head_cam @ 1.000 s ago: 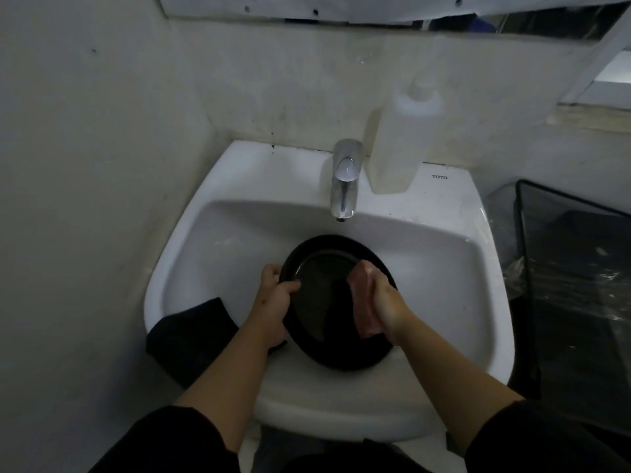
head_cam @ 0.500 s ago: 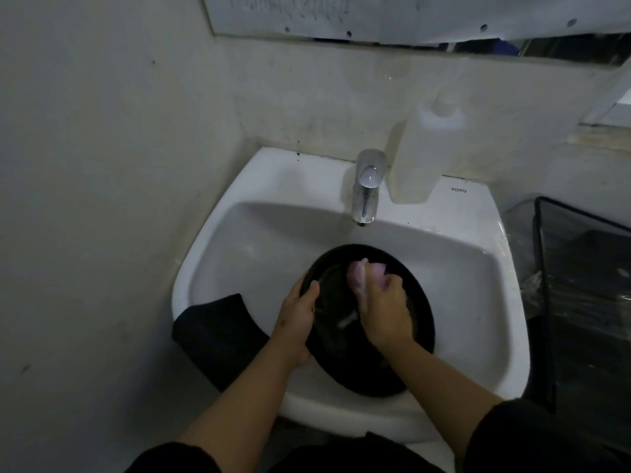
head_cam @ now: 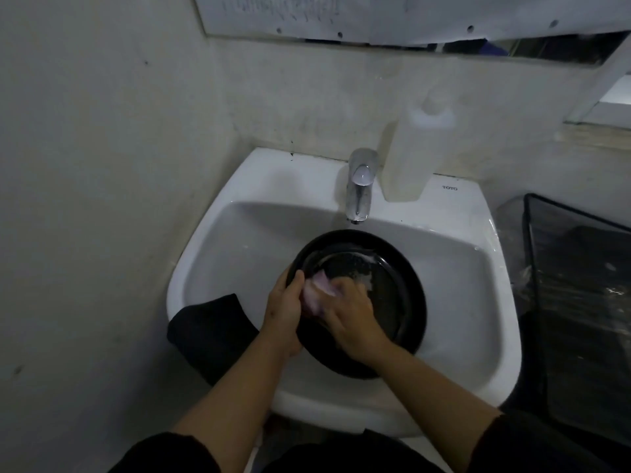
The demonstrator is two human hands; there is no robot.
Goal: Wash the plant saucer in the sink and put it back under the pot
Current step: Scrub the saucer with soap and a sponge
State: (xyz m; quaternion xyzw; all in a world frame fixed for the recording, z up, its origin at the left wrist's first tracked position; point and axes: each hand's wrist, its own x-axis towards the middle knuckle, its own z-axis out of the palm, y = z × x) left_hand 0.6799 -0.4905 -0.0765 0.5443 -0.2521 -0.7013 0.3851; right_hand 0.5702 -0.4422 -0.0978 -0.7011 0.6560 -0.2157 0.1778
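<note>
A round black plant saucer (head_cam: pixel 399 278) rests tilted in the white sink (head_cam: pixel 454 322), its inside wet and flecked with suds. My left hand (head_cam: pixel 285 312) grips the saucer's left rim. My right hand (head_cam: pixel 351 315) presses a pink sponge (head_cam: pixel 316 291) against the saucer's inner left side, close to my left thumb. The pot is not in view.
A chrome tap (head_cam: pixel 358 186) stands behind the saucer, with no water visibly running. A white plastic bottle (head_cam: pixel 415 151) sits on the sink's back ledge. A black cloth (head_cam: pixel 211 331) hangs over the sink's left front rim. A dark bin (head_cam: pixel 580 302) stands to the right. Walls close in at left and behind.
My right hand has swept the pink sponge from the saucer's right edge across its upper middle to the inner left side. My left hand kept its hold on the rim.
</note>
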